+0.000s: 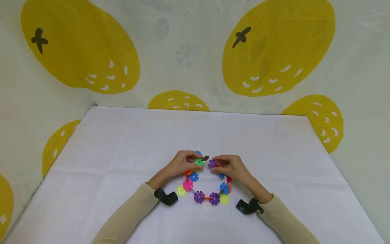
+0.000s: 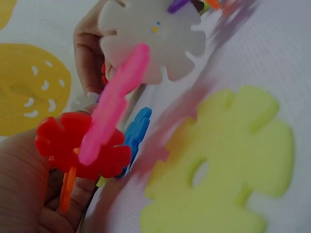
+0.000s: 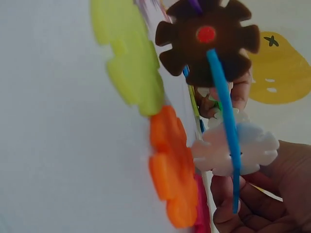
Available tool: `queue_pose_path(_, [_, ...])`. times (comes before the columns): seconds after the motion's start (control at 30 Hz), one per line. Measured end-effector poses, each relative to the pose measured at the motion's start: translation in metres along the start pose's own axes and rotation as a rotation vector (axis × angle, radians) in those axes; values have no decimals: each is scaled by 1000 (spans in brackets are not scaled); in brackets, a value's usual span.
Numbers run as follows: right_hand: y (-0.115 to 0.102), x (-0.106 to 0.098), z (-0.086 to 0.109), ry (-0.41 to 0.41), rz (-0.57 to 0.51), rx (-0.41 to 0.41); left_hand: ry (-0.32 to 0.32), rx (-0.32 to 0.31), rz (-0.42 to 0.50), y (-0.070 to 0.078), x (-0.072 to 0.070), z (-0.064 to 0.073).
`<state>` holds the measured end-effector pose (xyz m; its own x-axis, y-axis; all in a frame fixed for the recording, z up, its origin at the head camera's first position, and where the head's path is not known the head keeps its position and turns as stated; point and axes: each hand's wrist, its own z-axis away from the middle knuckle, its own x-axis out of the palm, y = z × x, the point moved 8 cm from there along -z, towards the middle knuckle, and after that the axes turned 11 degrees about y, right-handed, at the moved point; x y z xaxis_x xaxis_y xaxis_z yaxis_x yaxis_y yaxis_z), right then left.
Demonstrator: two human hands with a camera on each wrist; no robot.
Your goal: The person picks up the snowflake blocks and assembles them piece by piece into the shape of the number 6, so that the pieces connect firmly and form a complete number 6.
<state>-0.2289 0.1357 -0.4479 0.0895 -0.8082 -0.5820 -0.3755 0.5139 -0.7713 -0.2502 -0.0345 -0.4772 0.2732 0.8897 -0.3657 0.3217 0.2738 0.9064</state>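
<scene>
Interlocking snowflake discs are joined into a loop on the table, its upper ends in my two hands. My left hand [image 1: 183,164] pinches the left part by a green disc [image 1: 199,162], beside which a small brown disc [image 1: 206,158] shows. Just across a small gap, my right hand [image 1: 234,167] pinches a purple disc [image 1: 212,164]. Lower in the loop are a pink disc [image 1: 188,185], a blue disc [image 1: 224,188] and another purple disc [image 1: 199,197]. The left wrist view shows a red disc [image 2: 56,145] near the fingers; the right wrist view shows a brown disc [image 3: 172,31].
A white cloth covers the table [image 1: 137,135]. Pale yellow [image 1: 181,190] and white discs [image 1: 206,207] lie at the loop's outer edge. Black wrist cameras [image 1: 166,197] sit close to the loop on both sides. A fabric wall with yellow fruit prints [image 1: 179,57] stands behind.
</scene>
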Motion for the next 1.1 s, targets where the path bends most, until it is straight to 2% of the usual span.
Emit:
queue_pose_path(0.13, [0,3,-1,-2,-3,5,12,-2,-4,0,-1,-1])
queue_pose_path(0.37, [1,1,-5,22,-17,27,80,-22,7,1,-4,-2])
queue_pose_path(0.6, [14,-9,-5,-47,-9,86,124,-30,28,-1,-5,-2])
queue_pose_path(0.73, [24,-17,-2,-140,-11,92,143,-37,18,-1,-7,-1])
queue_pose_path(0.9, [27,-23,5,-275,-38,10,137,-27,18,-1,-6,-1])
queue_pose_path(1.1, [22,-24,10,-376,-59,-105,139,-19,14,-4,-6,-1])
